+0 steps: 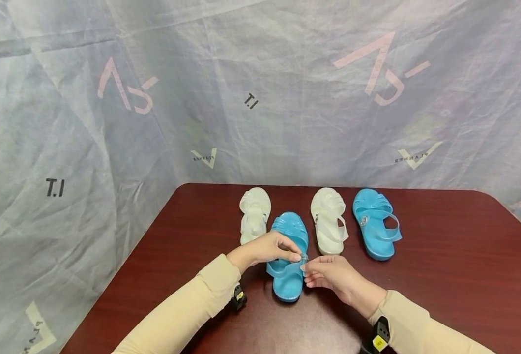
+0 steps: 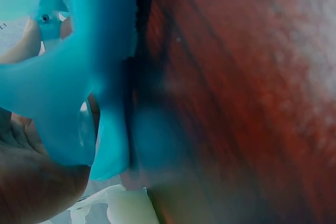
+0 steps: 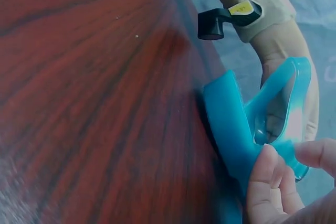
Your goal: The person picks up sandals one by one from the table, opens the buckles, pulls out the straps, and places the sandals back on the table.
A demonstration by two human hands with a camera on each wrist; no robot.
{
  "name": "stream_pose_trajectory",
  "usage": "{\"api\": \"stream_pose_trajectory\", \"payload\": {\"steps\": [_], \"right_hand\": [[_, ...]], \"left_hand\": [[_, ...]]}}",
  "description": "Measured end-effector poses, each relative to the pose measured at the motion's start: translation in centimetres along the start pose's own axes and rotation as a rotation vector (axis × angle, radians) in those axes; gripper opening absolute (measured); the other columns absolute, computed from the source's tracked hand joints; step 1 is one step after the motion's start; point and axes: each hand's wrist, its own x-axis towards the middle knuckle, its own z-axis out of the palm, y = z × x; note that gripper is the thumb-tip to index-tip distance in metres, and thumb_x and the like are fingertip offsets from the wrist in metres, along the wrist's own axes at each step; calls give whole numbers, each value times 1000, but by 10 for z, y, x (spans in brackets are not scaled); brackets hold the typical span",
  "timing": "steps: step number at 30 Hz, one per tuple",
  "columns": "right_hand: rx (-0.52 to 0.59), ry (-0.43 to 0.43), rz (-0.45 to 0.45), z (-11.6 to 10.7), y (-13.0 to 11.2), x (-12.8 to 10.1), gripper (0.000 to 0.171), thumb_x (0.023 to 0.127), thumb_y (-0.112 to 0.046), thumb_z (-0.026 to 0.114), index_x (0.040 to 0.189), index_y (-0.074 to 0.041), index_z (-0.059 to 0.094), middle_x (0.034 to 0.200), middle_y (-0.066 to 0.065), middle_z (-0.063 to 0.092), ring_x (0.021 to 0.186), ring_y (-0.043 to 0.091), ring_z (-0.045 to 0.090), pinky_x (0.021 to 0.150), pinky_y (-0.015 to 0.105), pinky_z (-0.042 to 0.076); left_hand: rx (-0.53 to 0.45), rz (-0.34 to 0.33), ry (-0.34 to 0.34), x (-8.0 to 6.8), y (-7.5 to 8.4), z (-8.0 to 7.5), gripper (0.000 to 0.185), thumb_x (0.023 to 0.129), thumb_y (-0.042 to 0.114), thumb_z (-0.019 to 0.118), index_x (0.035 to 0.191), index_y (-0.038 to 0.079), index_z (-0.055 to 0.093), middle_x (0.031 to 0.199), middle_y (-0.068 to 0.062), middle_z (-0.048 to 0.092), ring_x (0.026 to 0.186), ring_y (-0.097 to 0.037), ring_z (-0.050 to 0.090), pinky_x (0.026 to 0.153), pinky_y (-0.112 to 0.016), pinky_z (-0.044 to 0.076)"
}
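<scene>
A blue jelly sandal [image 1: 288, 290] lies at the near middle of the table, toe pointing away. My left hand [image 1: 269, 247] reaches across it from the left. Its thumb and index finger pinch the small shiny buckle [image 1: 304, 256] at the sandal's right side. From the right, my right hand [image 1: 333, 276] holds the end of the ankle strap [image 1: 282, 269] between thumb and fingers, close below the buckle. The right wrist view shows the heel [image 3: 223, 111] and the strap raised in a loop [image 3: 299, 93]. In the left wrist view the strap's rivet [image 2: 45, 18] sits beside a fingertip.
Behind the left hand lies a white sandal [image 1: 256, 211], partly hidden by it. Another white sandal [image 1: 328, 221] and a second blue sandal [image 1: 375, 226] with its strap loose lie to the right. The dark red table [image 1: 455, 255] ends at a printed grey cloth [image 1: 304, 123].
</scene>
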Motion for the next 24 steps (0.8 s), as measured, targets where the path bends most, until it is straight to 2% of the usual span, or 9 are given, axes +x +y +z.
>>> {"api": "stream_pose_trajectory", "payload": {"steps": [8,12,16,18,21,24], "right_hand": [[-16,-58,-9,-6,0,-1,12,88,-9,63,88,1,69,73,2,69,69,12,67,69,25,57],[-55,-57,-29,-8,-4,0,20,89,-14,66,93,6,67,74,4,70,68,13,68,70,27,58],[-97,5,-56,-7,-7,0,35,89,-21,69,99,12,64,75,6,70,67,14,68,69,29,59],[-109,51,-72,-6,-8,1,37,89,-21,70,101,13,64,74,6,70,66,14,68,69,30,59],[-146,128,-123,-5,-10,2,32,89,-16,70,102,13,67,74,7,70,66,14,68,68,31,59],[-205,168,-174,-4,-11,4,25,87,-9,69,100,12,70,75,8,71,66,14,67,69,31,59]], "left_hand": [[-24,10,-15,0,-2,2,19,89,15,71,103,4,75,94,-6,75,82,-1,62,76,-19,52],[-46,-2,-9,1,-3,2,18,89,15,71,102,4,76,92,-7,75,80,-3,65,77,-20,53],[-60,-11,-4,1,-4,3,17,89,15,71,100,4,76,91,-9,75,79,-6,67,77,-21,53],[-59,-12,-1,1,-3,3,17,89,16,71,100,5,76,90,-10,75,79,-7,67,78,-21,53],[-49,-8,2,1,-2,3,17,89,18,71,100,6,77,90,-9,75,79,-7,67,78,-21,53],[-51,-4,3,2,-1,3,17,89,18,71,100,6,77,90,-9,75,79,-8,68,78,-22,53]]}}
